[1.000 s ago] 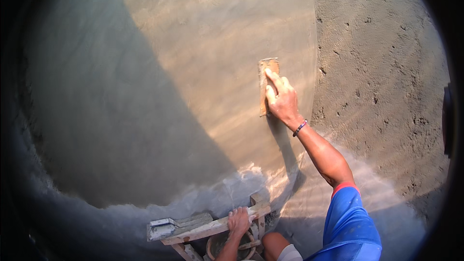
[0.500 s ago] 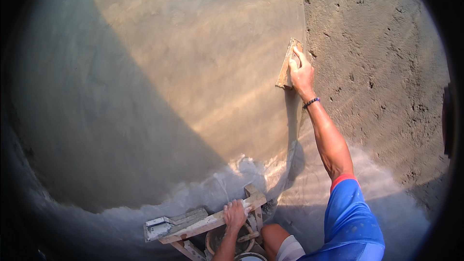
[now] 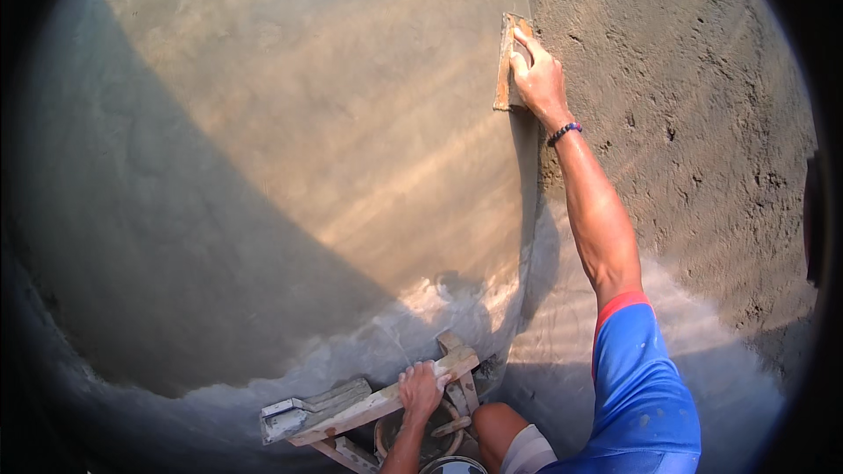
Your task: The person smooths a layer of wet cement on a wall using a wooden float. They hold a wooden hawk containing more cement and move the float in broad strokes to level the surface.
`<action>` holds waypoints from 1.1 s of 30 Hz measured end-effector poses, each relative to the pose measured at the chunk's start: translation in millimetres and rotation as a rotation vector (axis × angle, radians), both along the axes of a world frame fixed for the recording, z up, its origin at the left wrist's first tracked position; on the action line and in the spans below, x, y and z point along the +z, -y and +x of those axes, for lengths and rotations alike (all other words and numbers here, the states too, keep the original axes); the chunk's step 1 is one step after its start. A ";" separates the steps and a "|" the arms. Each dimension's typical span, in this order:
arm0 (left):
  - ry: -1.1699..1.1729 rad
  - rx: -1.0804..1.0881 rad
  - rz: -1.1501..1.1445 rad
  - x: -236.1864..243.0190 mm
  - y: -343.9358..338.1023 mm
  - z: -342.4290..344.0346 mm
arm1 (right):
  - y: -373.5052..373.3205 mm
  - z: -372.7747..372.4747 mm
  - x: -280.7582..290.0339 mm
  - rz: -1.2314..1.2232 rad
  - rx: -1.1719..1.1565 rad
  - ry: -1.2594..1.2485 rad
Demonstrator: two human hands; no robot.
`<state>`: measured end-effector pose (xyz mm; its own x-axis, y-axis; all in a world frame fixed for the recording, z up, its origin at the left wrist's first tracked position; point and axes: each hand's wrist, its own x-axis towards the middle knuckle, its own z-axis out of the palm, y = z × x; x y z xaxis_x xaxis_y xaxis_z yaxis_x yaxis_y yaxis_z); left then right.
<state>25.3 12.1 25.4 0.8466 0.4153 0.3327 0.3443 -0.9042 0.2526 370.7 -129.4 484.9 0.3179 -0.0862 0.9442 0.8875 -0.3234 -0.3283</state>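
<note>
My right hand (image 3: 540, 79) grips a flat wooden float (image 3: 503, 79), its face against the smooth grey plaster (image 3: 351, 123) beside the border with a rougher, pitted section (image 3: 667, 140). At the bottom, my left hand (image 3: 421, 391) is curled over the pale, plaster-smeared bar (image 3: 369, 412) of a wooden stand. Left of that hand, a metal-bladed trowel (image 3: 290, 417) lies on the stand. A bucket (image 3: 386, 439) sits partly hidden under the bar.
A pale, uneven band (image 3: 219, 395) of plaster runs along the lower part of the smooth surface. My bare knee (image 3: 500, 430) shows beside the stand. A second round container (image 3: 452, 467) is cut off at the lower edge.
My right hand and the float have travelled up the picture and slightly right, to the border of the rough section. My left hand stays on the bar as the view shifts a little.
</note>
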 end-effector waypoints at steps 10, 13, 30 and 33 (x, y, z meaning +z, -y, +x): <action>-0.034 0.001 0.033 -0.8 -7.0 1.8 | -91.9 -151.4 -86.1 -0.417 0.115 0.436; -0.053 0.009 -0.011 0.0 -5.2 -0.8 | -110.0 -150.6 49.4 -0.345 0.018 0.496; -0.010 -0.008 -0.001 -11.0 -1.9 5.2 | -76.7 -131.2 184.0 -0.288 -0.100 0.387; 0.033 -0.008 0.015 -9.9 -0.3 7.7 | -2.9 -13.7 190.5 -0.095 -0.110 0.090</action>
